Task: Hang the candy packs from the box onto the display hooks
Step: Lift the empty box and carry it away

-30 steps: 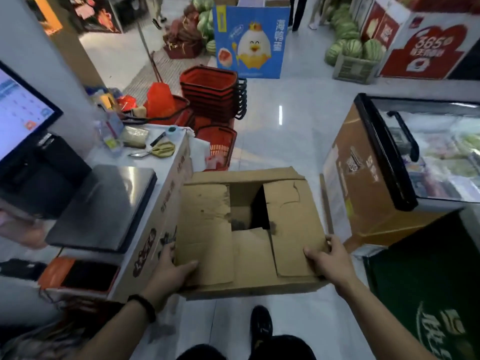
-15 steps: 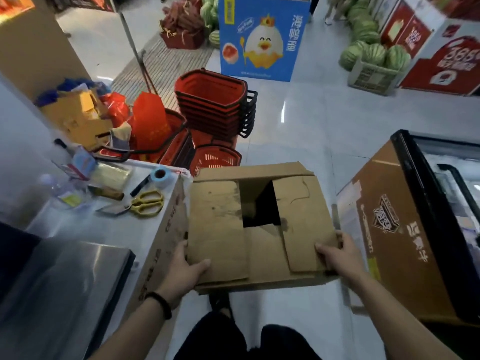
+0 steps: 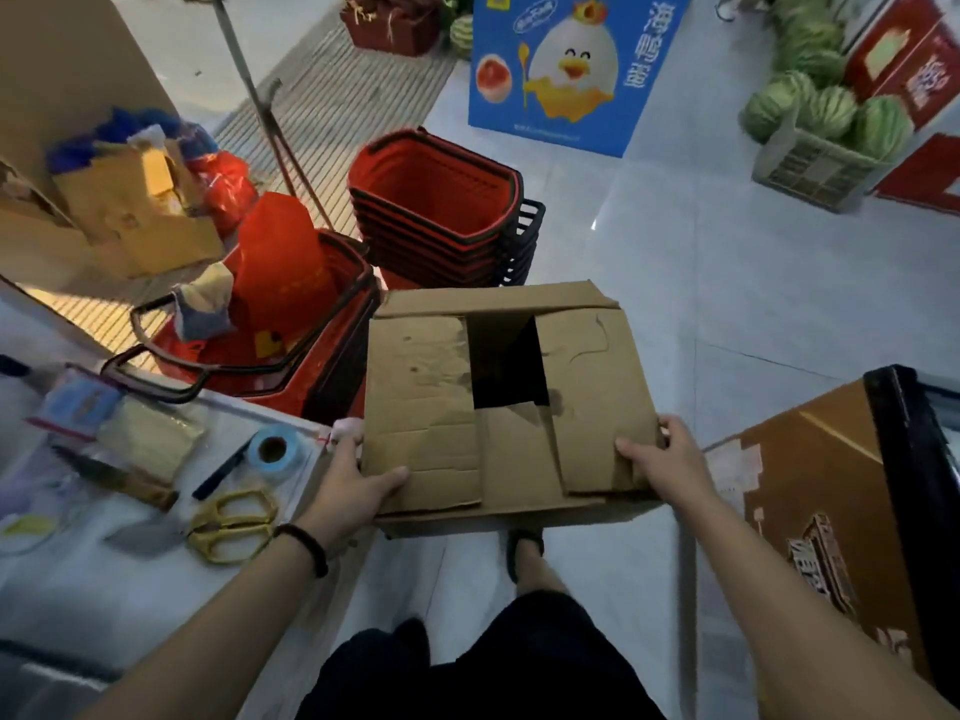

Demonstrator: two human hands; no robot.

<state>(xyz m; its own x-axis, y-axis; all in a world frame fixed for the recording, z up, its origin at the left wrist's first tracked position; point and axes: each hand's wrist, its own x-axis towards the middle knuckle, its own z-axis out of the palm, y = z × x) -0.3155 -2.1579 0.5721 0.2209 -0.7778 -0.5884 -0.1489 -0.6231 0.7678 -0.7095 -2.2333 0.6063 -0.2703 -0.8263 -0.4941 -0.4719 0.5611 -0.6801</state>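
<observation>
Cardboard made up the one box (image 3: 498,407) in play, carried above the pale floor (image 3: 701,283) by two hands. Its four top flaps were folded in loosely, leaving one dark square gap near the middle; nothing inside could be made out, so no candy packs were countable. The left hand (image 3: 345,491) gripped the near left corner, thumb lying flat on a flap and the fingers hidden beneath. The right hand (image 3: 662,459) clasped the near right edge, thumb on top and fingers wrapped round the side. A dark band (image 3: 304,545) circled the left wrist.

Beyond the box stood one stack of red shopping baskets (image 3: 441,210), roughly six nested, the top one empty. A second red basket (image 3: 275,324) to its left held a red bag and some crumpled paper. One grey crate (image 3: 810,161) at the far right held about six watermelons (image 3: 831,109).

On the white counter (image 3: 104,579) at left lay one pair of yellow scissors (image 3: 231,522), one blue tape roll (image 3: 274,452) and one dark pen (image 3: 221,472). One blue chick display (image 3: 566,65) stood at the back.
</observation>
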